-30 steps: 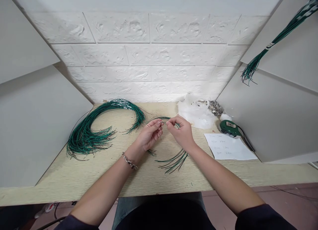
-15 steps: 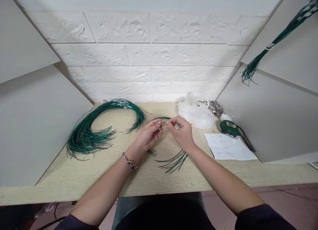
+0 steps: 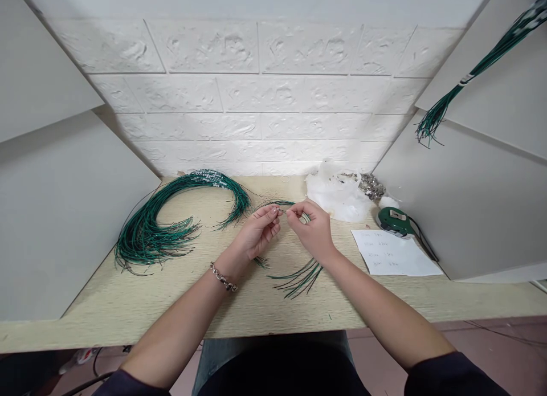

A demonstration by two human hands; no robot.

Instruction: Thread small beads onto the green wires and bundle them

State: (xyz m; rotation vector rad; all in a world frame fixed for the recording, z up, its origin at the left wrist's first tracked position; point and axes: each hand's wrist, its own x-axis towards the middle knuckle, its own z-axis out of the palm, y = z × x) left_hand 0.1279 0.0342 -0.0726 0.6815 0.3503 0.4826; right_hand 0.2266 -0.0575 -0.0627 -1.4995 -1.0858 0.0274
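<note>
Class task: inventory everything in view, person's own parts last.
table: one, pale wood, centre
big wire bundle: one, green, table's left
small wire bundle: one, green, table's centre
tied wire bundle: one, green, upper right
thin strand: one, colour unclear, centre
plastic bag: one, whitish, back right
metal bits: many, silvery, back right
tape measure: one, green, table's right
paper: one, white, before tape measure
small lump: one, white, behind tape measure
panels: several, pale grey, both sides
wall: one, white, back
floor: one, pinkish, below
bracelet: one, silvery, left wrist
sleeves: two, dark, bottom
left hand: one, bare, centre
right hand: one, bare, centre
</note>
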